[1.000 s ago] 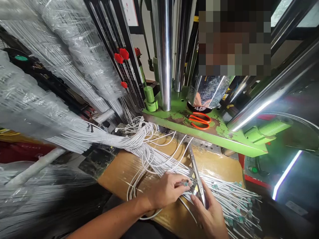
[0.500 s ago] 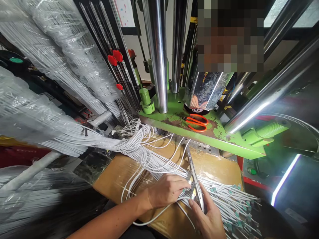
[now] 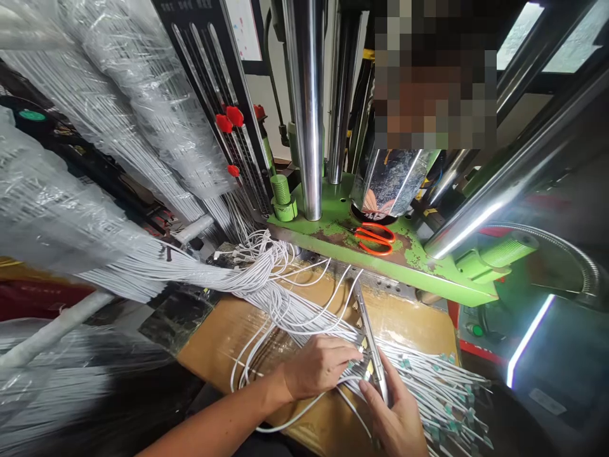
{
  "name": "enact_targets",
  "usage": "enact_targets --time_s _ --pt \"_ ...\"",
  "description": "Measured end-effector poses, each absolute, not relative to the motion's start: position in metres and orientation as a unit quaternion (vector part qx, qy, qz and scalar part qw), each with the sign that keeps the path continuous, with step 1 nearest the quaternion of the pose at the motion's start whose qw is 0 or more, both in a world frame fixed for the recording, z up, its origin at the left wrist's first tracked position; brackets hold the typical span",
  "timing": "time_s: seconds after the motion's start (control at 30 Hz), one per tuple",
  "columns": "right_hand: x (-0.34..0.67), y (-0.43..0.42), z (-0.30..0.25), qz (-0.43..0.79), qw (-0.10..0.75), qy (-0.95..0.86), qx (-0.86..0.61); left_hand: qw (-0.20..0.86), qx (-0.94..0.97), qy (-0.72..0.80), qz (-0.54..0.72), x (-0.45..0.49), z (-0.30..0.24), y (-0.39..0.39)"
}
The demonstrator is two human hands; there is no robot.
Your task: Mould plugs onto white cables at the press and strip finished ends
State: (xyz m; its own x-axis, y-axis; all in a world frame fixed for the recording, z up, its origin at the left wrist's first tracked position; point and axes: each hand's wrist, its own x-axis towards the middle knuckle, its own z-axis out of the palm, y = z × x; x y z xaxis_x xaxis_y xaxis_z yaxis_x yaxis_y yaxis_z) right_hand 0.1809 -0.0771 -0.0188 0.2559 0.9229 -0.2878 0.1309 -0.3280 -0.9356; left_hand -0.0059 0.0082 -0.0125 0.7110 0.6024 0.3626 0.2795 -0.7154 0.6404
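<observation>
Pinching a white cable (image 3: 354,369) end, the left hand (image 3: 318,367) is feeding it into the metal strip (image 3: 371,346), which the right hand (image 3: 397,419) is gripping from below. Right of both hands, many capped cables (image 3: 442,393) are lying loaded; to the left, a big loose bundle (image 3: 214,273) is waiting. Scissors (image 3: 375,238) are lying on the green press base (image 3: 333,222) beyond.

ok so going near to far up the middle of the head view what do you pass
right hand on the metal strip → white cables fanned over the wooden board → orange scissors on the green machine base → chrome column
</observation>
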Motion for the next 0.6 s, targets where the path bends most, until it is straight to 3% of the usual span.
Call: enact_targets --time_s 0.33,0.6 --pt "0.181 -0.08 -0.028 0.47 0.411 -0.398 -0.672 0.253 0.878 0.234 0.333 -0.006 -0.011 0.008" --pt "0.181 -0.075 -0.014 0.452 0.437 -0.416 -0.658 0.313 0.838 0.312 0.322 0.008 -0.008 0.008"
